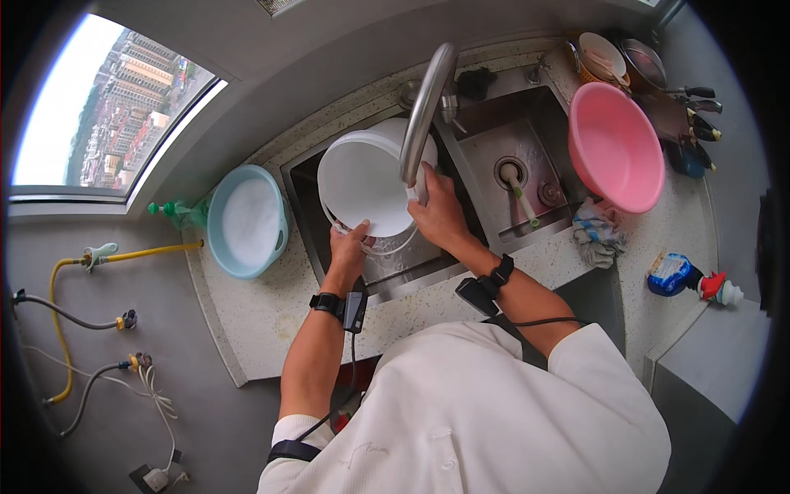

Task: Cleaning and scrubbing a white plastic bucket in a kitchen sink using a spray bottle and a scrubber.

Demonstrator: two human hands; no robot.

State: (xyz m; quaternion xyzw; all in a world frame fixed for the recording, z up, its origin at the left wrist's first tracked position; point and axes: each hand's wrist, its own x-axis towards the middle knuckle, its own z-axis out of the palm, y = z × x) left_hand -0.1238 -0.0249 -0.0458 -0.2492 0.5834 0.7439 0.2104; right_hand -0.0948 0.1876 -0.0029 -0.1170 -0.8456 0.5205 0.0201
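Observation:
A white plastic bucket [364, 179] is tilted over the left basin [395, 268] of a steel double sink, its mouth facing me. My left hand [350, 253] grips its near rim at the lower left, thumb on the rim. At the right side, my right hand [439, 207] is closed on the bucket by its handle mount; some fingers are hidden. The curved steel faucet [426, 111] arches above the bucket and covers part of it. Water wets the basin floor below. A thin white handle [395, 250] hangs under the rim.
A blue basin of suds [282, 216] stands left of the sink. In the right sink basin [494, 148] lies a green-and-white brush [521, 197]. Rightward are a pink basin [617, 148], a wet cloth [595, 231], a blue spray bottle [673, 275], stacked bowls [600, 55] and knives [703, 126].

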